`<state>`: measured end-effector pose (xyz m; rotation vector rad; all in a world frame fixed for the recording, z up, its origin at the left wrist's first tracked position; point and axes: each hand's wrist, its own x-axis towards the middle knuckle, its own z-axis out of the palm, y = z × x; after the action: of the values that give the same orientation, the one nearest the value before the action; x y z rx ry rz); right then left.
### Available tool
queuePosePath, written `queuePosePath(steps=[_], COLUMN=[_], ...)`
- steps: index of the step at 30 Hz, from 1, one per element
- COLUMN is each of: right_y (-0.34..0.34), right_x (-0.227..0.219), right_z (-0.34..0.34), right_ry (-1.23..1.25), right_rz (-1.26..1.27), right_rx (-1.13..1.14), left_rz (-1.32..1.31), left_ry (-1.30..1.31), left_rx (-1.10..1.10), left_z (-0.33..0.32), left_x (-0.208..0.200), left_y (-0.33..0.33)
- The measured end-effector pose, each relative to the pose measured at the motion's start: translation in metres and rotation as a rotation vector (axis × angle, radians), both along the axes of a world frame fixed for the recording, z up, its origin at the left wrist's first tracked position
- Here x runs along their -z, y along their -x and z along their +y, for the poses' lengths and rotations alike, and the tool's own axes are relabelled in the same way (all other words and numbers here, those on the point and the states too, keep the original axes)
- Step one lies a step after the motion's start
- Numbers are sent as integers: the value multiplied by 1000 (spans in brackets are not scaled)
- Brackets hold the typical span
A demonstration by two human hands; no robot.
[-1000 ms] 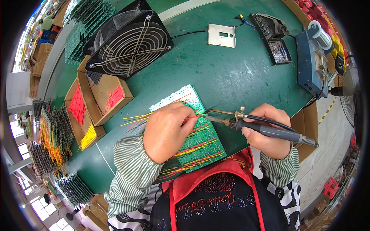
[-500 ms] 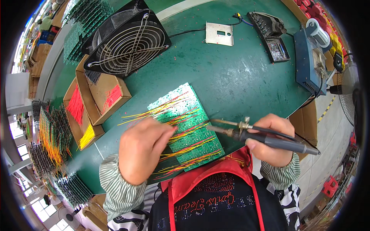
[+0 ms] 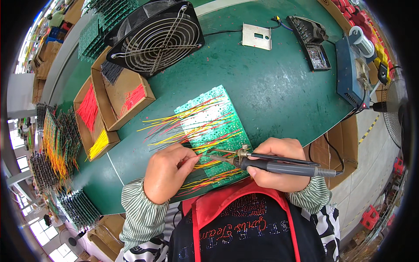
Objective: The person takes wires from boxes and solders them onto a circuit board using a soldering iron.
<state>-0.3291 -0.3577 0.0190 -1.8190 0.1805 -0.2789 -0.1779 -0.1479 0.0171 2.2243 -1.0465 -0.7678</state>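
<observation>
A green circuit board (image 3: 233, 126) lies on the table before me, with rows of thin red, yellow and black wires (image 3: 168, 125) sticking out over its left side. My left hand (image 3: 166, 174) is closed in a pinch at the board's left edge, a red wire (image 3: 200, 155) at its fingertips. My right hand (image 3: 283, 147) grips a grey soldering iron (image 3: 286, 168) with a thin solder feed tube clamped along it. The iron's tip reaches close to the left fingertips over the board; whether it touches the wire is too small to tell.
Cardboard trays (image 3: 114, 123) of red, yellow and black wires stand left, below a black fan (image 3: 163, 43). Wired boards (image 3: 59, 144) are stacked at far left. Back right are a metal plate (image 3: 256, 37), a black iron stand (image 3: 315, 56) and a blue soldering station (image 3: 349, 72).
My right hand has brought the soldering iron left and slightly down, its tip now by my left fingertips. My left hand has moved a little right and down, still pinching. The view has shifted slightly.
</observation>
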Motion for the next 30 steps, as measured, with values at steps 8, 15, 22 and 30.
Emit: queuePosePath(steps=[8,15,22,30], right_y=[-3,0,12,17], right_x=[4,-1,-5,-2], right_z=[2,-4,-11,-11], right_ry=[8,8,44,-17], right_rz=[2,9,18,39], right_rx=[12,23,40,93], left_rz=[-18,-13,-290,-163], left_ry=[9,-41,97,116], left_rx=[1,8,-32,53], left_z=[-3,-4,-13,-26], left_x=[-3,-6,-25,-1], left_y=[-1,-3,3,10])
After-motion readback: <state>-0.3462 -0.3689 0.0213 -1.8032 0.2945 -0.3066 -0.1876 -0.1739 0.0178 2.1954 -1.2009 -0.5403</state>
